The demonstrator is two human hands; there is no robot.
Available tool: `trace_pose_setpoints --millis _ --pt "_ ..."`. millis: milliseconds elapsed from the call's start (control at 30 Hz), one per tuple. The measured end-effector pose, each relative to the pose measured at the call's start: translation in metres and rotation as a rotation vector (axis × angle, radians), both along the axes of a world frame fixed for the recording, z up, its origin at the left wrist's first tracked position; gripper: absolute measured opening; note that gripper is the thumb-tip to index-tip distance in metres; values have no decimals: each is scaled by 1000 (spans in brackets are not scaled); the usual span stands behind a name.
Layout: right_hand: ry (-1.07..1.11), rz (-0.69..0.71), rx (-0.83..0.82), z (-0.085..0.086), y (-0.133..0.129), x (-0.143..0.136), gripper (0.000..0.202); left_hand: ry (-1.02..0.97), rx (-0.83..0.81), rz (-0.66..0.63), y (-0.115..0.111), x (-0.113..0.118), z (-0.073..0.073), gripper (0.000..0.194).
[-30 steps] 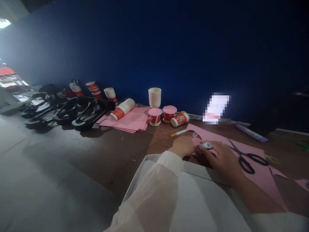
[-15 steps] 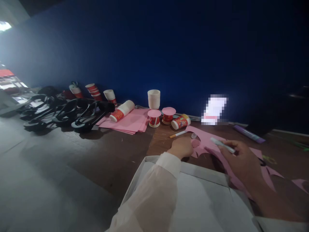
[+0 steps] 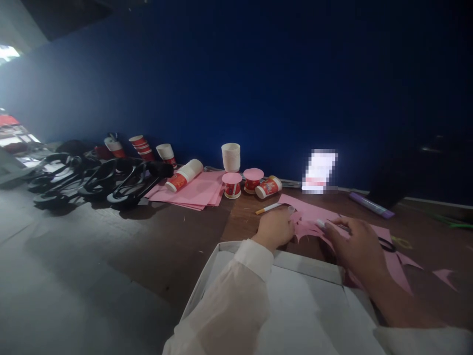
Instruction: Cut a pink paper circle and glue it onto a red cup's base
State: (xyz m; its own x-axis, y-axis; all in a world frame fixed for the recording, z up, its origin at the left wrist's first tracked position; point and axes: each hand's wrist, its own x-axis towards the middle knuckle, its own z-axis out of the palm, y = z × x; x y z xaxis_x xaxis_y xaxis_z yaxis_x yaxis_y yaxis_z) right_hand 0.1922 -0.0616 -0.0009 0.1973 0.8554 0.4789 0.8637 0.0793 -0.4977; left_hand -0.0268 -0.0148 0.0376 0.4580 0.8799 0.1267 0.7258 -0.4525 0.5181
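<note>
My left hand is closed with the fingers curled down at the left edge of a cut pink paper sheet. A small whitish cap is right by its fingers; what the fingers hold, if anything, is hidden. A thin white stick with an orange end lies just beyond that hand. My right hand is closed around a white glue stick, its tip pointing left over the pink paper. Black scissor handles show beside the right wrist, partly covered.
An open white box is in front of me. Two red cups with pink discs, a lying cup and a white cup stack are behind. Pink sheets, black sandal-like items, a purple tube and a blurred bright screen surround.
My right hand has lowered the glue stick toward the pink paper, and more of it is covered by the fingers. My left hand is now closer to the cap. The view has shifted slightly.
</note>
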Motion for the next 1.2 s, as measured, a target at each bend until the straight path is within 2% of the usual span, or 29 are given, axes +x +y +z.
trace_pose_setpoints --millis 67,167,233,367,500,567,667,767,833,1000,1100,1200 --pt "181 -29 -34 8 -3 -6 48 28 104 -16 -4 4 3 23" --pt "360 -30 -243 16 -6 -14 56 92 234 -69 -9 10 3 21" --pt "505 -7 -305 18 -7 -18 59 124 310 -103 -11 13 1 23" --pt "815 25 -300 21 -9 -22 50 163 440 -162 -14 17 -1 27" --pt "879 104 -282 20 -12 -19 38 172 461 -192 -19 19 2 27" --pt "866 133 -256 19 -12 -15 35 114 460 -152 -21 21 2 24" --pt "849 126 -180 18 -12 -13 32 -97 454 22 -22 22 -2 27" --pt "846 129 -142 20 -13 -13 29 -333 351 212 -18 20 -8 34" --pt "839 149 -129 23 -14 -15 30 -461 239 276 -14 19 -12 34" --pt "804 115 -181 28 -17 -19 32 -691 -110 233 -5 21 -17 23" --pt "815 53 -239 27 -16 -19 30 -748 -307 196 -3 24 -16 16" --pt "820 80 -207 24 -15 -19 29 -782 -440 213 -3 26 -18 12"
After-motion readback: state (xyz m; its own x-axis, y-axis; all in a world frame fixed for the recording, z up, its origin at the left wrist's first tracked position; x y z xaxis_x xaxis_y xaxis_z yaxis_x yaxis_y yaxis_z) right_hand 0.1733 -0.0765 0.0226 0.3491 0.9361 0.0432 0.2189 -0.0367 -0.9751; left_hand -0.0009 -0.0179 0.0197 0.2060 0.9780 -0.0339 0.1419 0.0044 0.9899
